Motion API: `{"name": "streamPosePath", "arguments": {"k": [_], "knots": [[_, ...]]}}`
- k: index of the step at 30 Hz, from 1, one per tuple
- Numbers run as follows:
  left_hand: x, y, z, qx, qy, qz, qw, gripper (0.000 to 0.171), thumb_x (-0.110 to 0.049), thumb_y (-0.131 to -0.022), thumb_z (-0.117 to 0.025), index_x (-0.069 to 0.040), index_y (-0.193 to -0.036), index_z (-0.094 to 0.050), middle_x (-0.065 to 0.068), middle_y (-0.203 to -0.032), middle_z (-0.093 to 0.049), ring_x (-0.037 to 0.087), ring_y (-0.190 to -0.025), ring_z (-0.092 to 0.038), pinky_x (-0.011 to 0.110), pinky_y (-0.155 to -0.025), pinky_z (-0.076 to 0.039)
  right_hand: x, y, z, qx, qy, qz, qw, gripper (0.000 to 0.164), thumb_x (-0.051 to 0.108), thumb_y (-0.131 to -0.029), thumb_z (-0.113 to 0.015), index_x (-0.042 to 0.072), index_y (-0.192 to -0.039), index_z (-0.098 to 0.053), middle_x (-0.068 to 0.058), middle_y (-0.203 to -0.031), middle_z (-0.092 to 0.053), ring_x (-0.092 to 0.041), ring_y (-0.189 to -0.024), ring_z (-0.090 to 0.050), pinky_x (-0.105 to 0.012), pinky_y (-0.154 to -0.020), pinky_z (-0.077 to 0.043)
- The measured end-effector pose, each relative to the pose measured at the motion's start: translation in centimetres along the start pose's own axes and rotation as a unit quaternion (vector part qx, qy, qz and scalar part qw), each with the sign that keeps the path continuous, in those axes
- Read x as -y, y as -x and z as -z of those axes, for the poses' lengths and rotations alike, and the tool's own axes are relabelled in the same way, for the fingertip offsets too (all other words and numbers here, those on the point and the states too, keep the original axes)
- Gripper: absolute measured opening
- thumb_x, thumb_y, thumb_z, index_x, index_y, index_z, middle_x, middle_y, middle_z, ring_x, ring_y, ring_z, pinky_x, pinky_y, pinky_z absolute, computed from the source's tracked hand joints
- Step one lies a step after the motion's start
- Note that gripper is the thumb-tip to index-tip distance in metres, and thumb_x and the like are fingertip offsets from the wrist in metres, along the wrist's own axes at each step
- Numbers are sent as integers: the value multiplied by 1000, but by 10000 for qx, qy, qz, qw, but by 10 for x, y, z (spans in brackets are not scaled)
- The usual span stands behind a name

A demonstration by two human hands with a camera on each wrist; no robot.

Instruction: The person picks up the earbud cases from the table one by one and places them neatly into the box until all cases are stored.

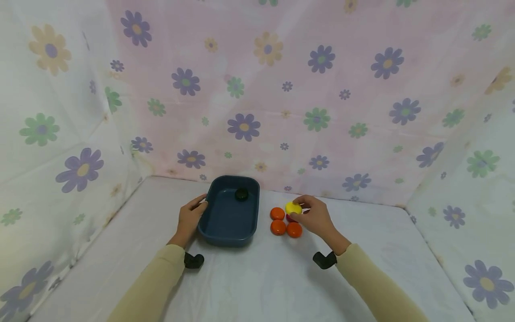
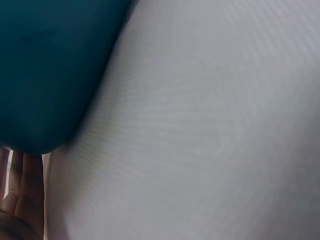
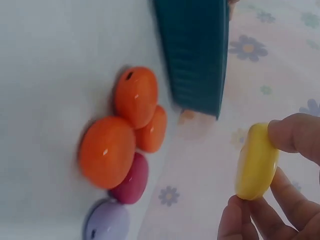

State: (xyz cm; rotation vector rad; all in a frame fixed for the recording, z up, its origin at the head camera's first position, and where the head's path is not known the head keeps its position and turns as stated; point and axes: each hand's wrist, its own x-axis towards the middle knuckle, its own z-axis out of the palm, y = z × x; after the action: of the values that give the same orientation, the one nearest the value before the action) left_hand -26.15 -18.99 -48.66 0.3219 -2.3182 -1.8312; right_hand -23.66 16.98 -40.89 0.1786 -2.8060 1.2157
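Note:
A dark blue rectangular tray (image 1: pixel 229 219) stands on the white cloth, with a dark, glossy round piece (image 1: pixel 242 194) inside its far right part. My left hand (image 1: pixel 190 219) holds the tray's left rim; in the left wrist view, fingers (image 2: pixel 31 187) show at its side. My right hand (image 1: pixel 318 217) pinches a yellow, glossy round piece (image 3: pixel 257 161) between thumb and fingertips, raised above the cloth. Under and beside it lie three orange round pieces (image 1: pixel 278 227) and a magenta one (image 3: pixel 131 180), partly covered in the head view. A lilac one (image 3: pixel 107 221) shows in the right wrist view.
White cloth (image 1: pixel 257 286) covers the table. Flower-printed curtains (image 1: pixel 281 103) rise behind it and on both sides. The tray's far end is close to the back curtain. The pieces lie to the right of the tray.

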Motion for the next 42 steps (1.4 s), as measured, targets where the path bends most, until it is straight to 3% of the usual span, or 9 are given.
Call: {"name": "streamPosePath", "arguments": {"k": [7, 14, 18, 22, 34, 42], "knots": [[-1, 0, 0, -127, -76, -59, 9999, 39, -32, -94, -59, -22, -131, -62, 15, -122, -66, 15, -98, -61, 18, -77, -46, -22, 9, 12, 53, 235, -118, 9996, 33, 16, -81, -76, 8, -111, -66, -11, -115, -65, -29, -103, -61, -40, -84, -55], [1, 0, -1, -113, -44, -32, 9999, 39, -31, -95, -58, -21, -132, -61, 15, -124, -66, 20, -105, -62, 17, -77, -46, -44, 16, 15, 109, 545, -264, 9981, 31, 16, -80, -77, 7, -107, -67, -9, -111, -66, -28, -101, -61, -40, -84, -54], [1, -1, -2, -162, -59, -2, 9999, 39, -32, -94, -59, -21, -131, -62, 15, -122, -66, 17, -101, -62, 17, -76, -46, -53, 19, 15, 216, 677, -340, 9969, 29, 17, -79, -78, 7, -104, -67, -8, -108, -67, -28, -103, -61, -40, -84, -54], [1, -1, -2, -185, -72, 29, 9998, 39, -33, -94, -59, -22, -131, -62, 15, -121, -66, 14, -97, -61, 17, -76, -46, -59, 21, 14, 323, 699, -437, 9961, 27, 17, -79, -78, 8, -102, -68, -7, -106, -67, -27, -101, -61, -40, -83, -55], [1, -2, -1, -13, -49, 59, 10000, 40, -33, -95, -57, -23, -134, -59, 14, -127, -63, 24, -111, -59, 28, -87, -47, -69, 22, 7, 425, 648, -696, 9946, 27, 17, -77, -80, 8, -99, -68, -7, -101, -67, -25, -96, -60, -37, -80, -55], [2, -2, -2, -56, -60, 60, 9999, 40, -35, -94, -58, -24, -132, -61, 14, -122, -66, 16, -100, -60, 18, -78, -46, -71, 22, 4, 493, 666, -719, 9940, 26, 16, -77, -80, 7, -98, -68, -6, -97, -66, -22, -92, -59, -35, -80, -55]]}}
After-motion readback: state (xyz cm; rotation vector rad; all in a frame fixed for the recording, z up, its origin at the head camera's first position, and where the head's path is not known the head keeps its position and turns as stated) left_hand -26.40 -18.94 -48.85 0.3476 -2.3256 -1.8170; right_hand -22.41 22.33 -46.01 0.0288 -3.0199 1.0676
